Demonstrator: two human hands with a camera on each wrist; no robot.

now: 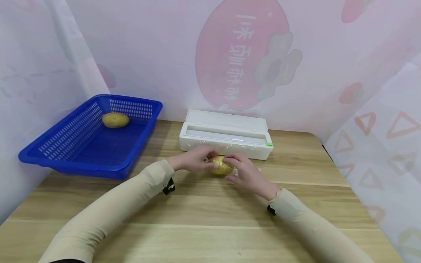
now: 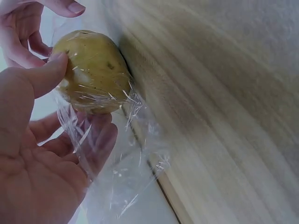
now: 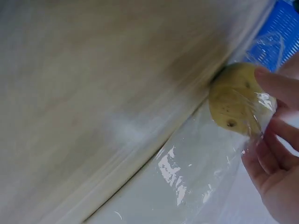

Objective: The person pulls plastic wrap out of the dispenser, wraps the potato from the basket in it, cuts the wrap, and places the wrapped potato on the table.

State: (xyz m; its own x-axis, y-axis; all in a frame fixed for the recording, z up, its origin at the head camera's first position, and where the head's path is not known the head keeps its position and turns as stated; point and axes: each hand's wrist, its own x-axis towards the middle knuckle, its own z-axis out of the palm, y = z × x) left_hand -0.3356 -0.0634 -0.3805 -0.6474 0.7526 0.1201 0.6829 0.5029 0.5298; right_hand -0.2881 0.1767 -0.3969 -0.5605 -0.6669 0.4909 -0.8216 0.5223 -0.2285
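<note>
A yellow potato with dark eyes lies on the table in front of a white box, clear plastic wrap drawn over it. My left hand holds its left end, with the thumb pressed on the potato's side and fingers behind the film. At the other end my right hand curves round the potato, and its fingers touch the film below. Loose wrap sticks out beyond both ends. How firmly the right thumb grips cannot be told.
Behind the hands stands the long white wrap box, lid raised, with a green piece at its right end. A blue plastic basket on the left holds another potato. A printed curtain hangs behind the wooden table.
</note>
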